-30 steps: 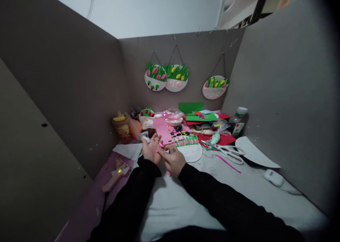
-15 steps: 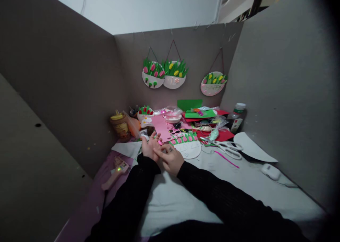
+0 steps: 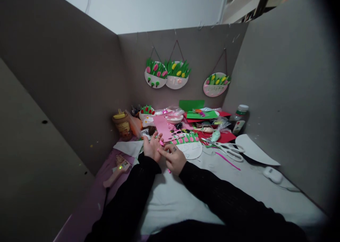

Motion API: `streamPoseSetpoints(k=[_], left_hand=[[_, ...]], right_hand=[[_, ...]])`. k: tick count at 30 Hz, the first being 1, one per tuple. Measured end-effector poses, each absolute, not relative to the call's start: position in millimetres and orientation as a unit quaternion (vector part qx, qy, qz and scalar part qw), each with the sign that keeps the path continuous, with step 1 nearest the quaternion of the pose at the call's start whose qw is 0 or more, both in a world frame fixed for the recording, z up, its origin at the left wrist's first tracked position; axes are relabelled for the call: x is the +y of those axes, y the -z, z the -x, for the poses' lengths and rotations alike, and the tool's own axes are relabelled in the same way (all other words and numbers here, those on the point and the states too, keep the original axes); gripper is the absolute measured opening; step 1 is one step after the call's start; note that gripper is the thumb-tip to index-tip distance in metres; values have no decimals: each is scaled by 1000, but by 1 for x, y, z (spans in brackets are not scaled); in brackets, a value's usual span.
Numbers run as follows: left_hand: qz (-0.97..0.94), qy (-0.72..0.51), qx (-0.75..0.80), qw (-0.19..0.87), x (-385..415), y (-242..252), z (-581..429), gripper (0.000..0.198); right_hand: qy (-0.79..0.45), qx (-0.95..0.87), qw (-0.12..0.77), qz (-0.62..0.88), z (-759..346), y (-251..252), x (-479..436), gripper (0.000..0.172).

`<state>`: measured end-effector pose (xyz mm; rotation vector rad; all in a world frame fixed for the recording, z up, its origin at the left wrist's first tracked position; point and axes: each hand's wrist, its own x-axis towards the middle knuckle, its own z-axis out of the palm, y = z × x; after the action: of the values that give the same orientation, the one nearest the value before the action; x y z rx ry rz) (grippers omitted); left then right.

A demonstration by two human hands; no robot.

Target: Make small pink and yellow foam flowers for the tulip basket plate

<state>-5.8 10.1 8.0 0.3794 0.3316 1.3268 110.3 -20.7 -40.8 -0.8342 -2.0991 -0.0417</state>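
Note:
My left hand [image 3: 151, 147] is held palm up with its fingers spread, over the white sheet near the back of the table. My right hand [image 3: 174, 157] is curled beside it, its fingertips pinched on a small pink piece [image 3: 161, 151] at the left palm. A thin pink strip hangs below the right hand. Just behind the hands lies a half paper plate [image 3: 191, 150] topped with green grass and pink tulip shapes. Both arms wear black sleeves.
White scissors [image 3: 228, 149] and a pink strip [image 3: 227, 161] lie to the right. A glue gun [image 3: 117, 172] with a green light lies left. A jar [image 3: 122, 124], a bottle [image 3: 240, 118], coloured sheets and a white device [image 3: 272, 174] surround the work. Three finished plates [image 3: 174, 75] hang on the back wall.
The hands stay together almost where they were; the right fingers shift slightly against the left palm. The camera has tilted a little.

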Motion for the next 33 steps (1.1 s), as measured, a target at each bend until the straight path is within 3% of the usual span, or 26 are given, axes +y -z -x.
streamPoseSetpoints(k=[7, 11, 15, 25, 30, 33], left_hand=[[-175, -598, 173, 763, 13, -6, 8, 59], [-175, -604, 158, 761, 16, -3, 10, 59], [-174, -593, 167, 768, 16, -2, 11, 59], [-173, -592, 174, 767, 15, -4, 9, 57], [-180, -595, 185, 761, 16, -3, 8, 57], [-184, -580, 201, 768, 16, -1, 7, 55]], right_hand=[[16, -826, 431, 363, -110, 42, -20, 62], [36, -848, 429, 309, -110, 44, -19, 60], [28, -832, 416, 365, -109, 45, -20, 66], [39, -833, 404, 375, -108, 44, -22, 64], [42, -856, 417, 303, -108, 43, -24, 58], [24, -838, 409, 361, -108, 43, -23, 61]])
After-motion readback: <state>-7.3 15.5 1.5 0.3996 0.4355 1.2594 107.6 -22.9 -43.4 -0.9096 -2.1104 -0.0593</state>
